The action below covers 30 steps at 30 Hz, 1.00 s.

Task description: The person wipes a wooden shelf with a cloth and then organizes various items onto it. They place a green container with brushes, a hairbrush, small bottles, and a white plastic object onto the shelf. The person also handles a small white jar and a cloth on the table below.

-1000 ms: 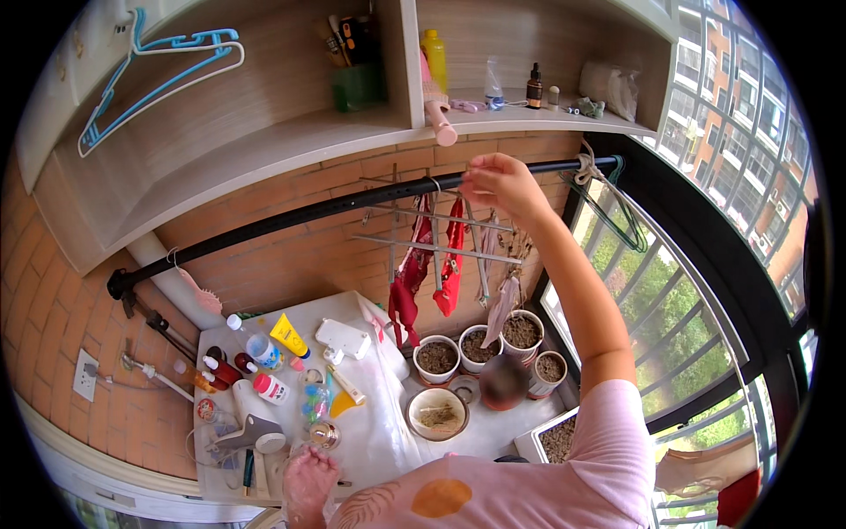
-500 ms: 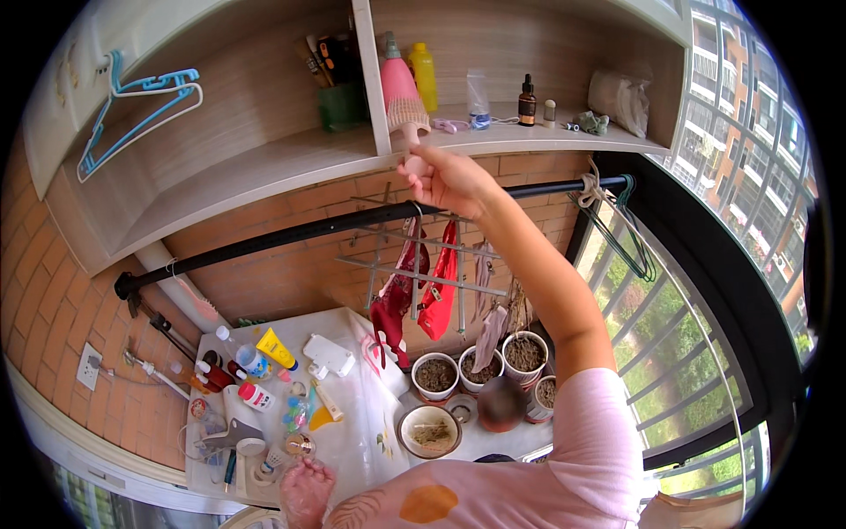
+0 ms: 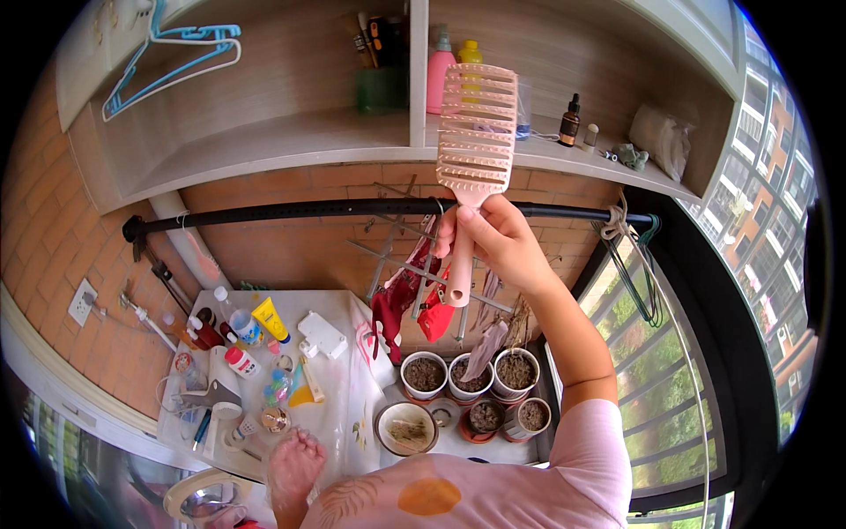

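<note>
Pink plastic makes up the hairbrush (image 3: 477, 154), which is up in the air, its wide head at the top and its handle pointing down. The right hand (image 3: 498, 234) pinches it near the neck, thumb on one side and fingers on the other. Most of the handle sticks out below, so if the pinch gets loose, the brush could slip and drop onto the white pots (image 3: 421, 395) of dirt.

Behind the brush head is the front edge of the shelf (image 3: 308, 160). I can't tell how big the gap is. A quick swing up might bump the pink bottle (image 3: 440, 81) or the yellow bottle (image 3: 471, 53). Close to the handle, red cloth (image 3: 436, 319) hangs under the black rod (image 3: 308, 210); the teeth could catch on it if the brush went low.

Down by the front edge of the tabletop (image 3: 339, 379) is the left hand (image 3: 297, 465). Its fingers look a bit curled, but I can't tell if it holds anything. The white hair dryer (image 3: 222, 388) lies nearer the left edge.
</note>
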Motion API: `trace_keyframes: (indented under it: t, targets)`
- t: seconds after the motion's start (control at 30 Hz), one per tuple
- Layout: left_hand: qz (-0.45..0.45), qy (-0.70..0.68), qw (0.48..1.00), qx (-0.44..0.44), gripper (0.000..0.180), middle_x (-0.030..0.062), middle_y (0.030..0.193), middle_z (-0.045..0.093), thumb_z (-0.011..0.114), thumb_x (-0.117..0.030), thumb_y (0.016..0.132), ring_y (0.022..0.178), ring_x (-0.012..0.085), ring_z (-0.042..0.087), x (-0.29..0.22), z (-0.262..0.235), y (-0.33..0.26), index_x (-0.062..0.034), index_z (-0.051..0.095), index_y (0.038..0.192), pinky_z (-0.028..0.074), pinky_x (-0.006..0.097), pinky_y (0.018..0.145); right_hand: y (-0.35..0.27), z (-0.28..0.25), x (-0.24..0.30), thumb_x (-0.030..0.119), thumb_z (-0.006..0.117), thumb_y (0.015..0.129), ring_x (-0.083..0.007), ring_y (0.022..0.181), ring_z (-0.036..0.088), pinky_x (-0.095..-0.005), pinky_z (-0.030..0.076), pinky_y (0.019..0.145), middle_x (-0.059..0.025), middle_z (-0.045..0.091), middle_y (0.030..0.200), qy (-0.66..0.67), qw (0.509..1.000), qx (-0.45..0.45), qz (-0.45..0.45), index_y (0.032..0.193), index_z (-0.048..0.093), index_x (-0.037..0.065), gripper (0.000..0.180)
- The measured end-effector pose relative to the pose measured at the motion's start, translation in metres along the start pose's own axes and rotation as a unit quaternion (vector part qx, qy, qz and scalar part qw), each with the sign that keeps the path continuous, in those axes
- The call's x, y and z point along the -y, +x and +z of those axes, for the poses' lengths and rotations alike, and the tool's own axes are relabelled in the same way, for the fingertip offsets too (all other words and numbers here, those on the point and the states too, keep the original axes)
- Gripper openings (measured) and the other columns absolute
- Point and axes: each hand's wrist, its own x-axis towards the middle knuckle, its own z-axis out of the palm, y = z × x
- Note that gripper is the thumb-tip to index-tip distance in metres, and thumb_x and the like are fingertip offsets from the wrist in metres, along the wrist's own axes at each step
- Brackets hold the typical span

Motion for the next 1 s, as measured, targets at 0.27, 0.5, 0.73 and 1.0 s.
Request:
trace_keyframes:
  t: [0.27,0.5,0.73,1.0]
  targets:
    - [0.017,-0.033,0.999,-0.022,0.010,0.0030,0.084,0.052,0.053,-0.009,0.077,0.079,0.0168,0.050,-0.017,-0.016,-0.007,-0.0076,0.052,0.086,0.040,0.035,0.078,0.016,0.033,0.030,0.005,0.055,0.085,-0.0205,0.087,0.062,-0.0324,0.050,0.078,-0.0117,0.062,0.095,-0.023,0.997,-0.027,-0.070,0.106,0.052,-0.002,0.022]
    - [0.056,-0.035,0.995,-0.074,0.009,0.0023,0.082,0.050,0.054,-0.010,0.076,0.077,0.0160,0.048,-0.046,-0.040,-0.028,-0.0081,0.051,0.084,0.038,0.035,0.078,0.126,0.081,0.050,0.009,0.056,0.085,-0.0249,0.090,0.062,-0.0361,0.051,0.080,-0.0163,0.060,0.100,-0.134,0.971,-0.136,-0.142,0.105,0.051,-0.006,0.026]
    - [0.065,-0.059,0.993,-0.085,0.008,0.0014,0.082,0.050,0.054,-0.011,0.077,0.076,0.0153,0.047,-0.074,-0.073,-0.034,-0.0089,0.050,0.083,0.038,0.034,0.076,0.238,0.050,-0.008,0.010,0.064,0.079,-0.0168,0.078,0.062,-0.0278,0.047,0.067,-0.0106,0.063,0.089,-0.293,0.911,-0.248,-0.149,0.102,0.057,0.001,0.025]
    - [0.077,-0.056,0.984,-0.151,0.008,-0.0012,0.076,0.053,0.056,-0.017,0.075,0.074,0.0136,0.051,-0.097,-0.102,-0.033,-0.0115,0.053,0.080,0.040,0.033,0.076,0.280,-0.001,-0.039,0.015,0.070,0.073,-0.0149,0.073,0.060,-0.0273,0.045,0.066,-0.0077,0.065,0.083,-0.304,0.842,-0.433,-0.104,0.087,0.062,-0.003,0.024]
